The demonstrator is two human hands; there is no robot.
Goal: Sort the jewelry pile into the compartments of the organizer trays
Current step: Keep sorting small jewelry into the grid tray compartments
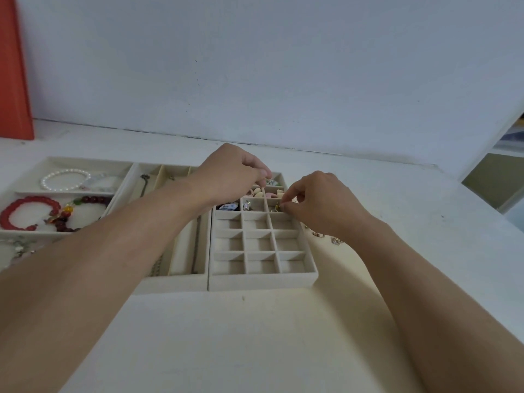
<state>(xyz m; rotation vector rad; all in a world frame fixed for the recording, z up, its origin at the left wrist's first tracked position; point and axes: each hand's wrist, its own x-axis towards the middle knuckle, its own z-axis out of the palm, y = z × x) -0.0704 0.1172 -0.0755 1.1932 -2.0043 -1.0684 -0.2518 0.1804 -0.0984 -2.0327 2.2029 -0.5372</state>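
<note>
Three beige organizer trays lie side by side on the white table. My left hand (235, 175) hovers over the far cells of the small-grid tray (263, 280), fingers curled; whether it holds anything is hidden. My right hand (314, 204) pinches a small gold earring (277, 207) over a right-column cell of that tray. Far cells hold pale heart pieces (258, 191), a blue-white piece (228, 207) and a silver piece (248, 205). A few loose earrings (334, 240) lie on the table right of the tray.
The left tray (19, 171) holds a pearl bracelet (65, 180), a red bead bracelet (25, 212) and dark red beads (93, 199). The middle tray (170, 285) has long slots with chains. An orange panel (14, 66) stands far left. The wall rises behind.
</note>
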